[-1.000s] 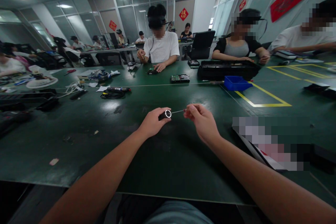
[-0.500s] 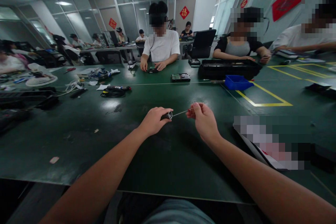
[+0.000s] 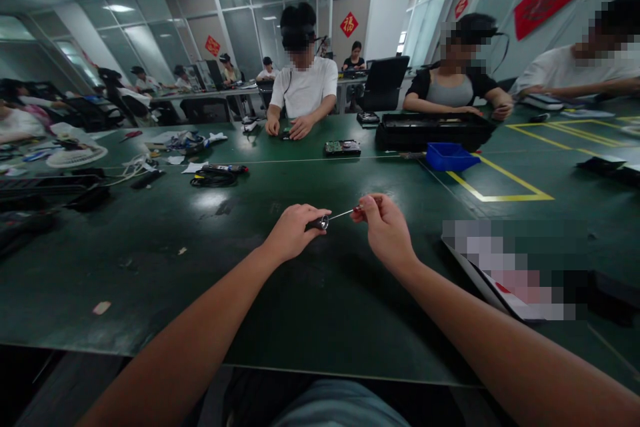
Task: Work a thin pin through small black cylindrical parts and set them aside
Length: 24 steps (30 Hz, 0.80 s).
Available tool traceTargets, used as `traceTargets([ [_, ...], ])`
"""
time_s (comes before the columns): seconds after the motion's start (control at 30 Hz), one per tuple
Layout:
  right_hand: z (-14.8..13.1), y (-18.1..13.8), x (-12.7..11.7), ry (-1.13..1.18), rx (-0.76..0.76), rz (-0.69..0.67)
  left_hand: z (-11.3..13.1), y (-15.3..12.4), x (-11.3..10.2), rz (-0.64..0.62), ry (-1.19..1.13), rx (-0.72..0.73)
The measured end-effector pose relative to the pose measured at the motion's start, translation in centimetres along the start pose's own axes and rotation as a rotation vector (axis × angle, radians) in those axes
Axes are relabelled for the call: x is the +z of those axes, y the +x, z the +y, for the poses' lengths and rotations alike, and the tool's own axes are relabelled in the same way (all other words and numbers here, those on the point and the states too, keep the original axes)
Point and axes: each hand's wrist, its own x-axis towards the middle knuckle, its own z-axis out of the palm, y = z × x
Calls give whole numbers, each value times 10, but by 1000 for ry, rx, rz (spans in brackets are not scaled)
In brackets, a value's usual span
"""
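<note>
Above the green table (image 3: pixel 300 320), my left hand (image 3: pixel 290 230) pinches a small dark cylinder (image 3: pixel 324 222) between thumb and fingers. Its shiny round end faces right; the rest is partly covered by the hand. To the right, my right hand (image 3: pixel 390 230) is closed on a thin screwdriver (image 3: pixel 341 214), with a bit of red handle showing at the fingertips. The metal shaft points left and its tip meets the cylinder's round end; whether it sits inside cannot be made out.
Ahead lie a coiled black cable (image 3: pixel 215 177), a hard drive (image 3: pixel 342 147), a blue bin (image 3: pixel 450 157) and a long black housing (image 3: pixel 433 130). A blurred-out flat item (image 3: pixel 505 273) lies right of my forearm. Across the table a person (image 3: pixel 303 90) handles a small part.
My right hand has shifted slightly left, toward the cylinder. Less of the shaft shows between the hands, and the red handle is now visible. My left hand has barely moved.
</note>
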Motion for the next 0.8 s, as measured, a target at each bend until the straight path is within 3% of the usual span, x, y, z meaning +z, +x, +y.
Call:
traceTargets([
  [0.53,-2,-4,-1,-98,-86,-4,-2,0,3,6,9,12],
  [0.8,-6,-5,-3,-311,-189,-61,-5,0,4,-26,52,6],
])
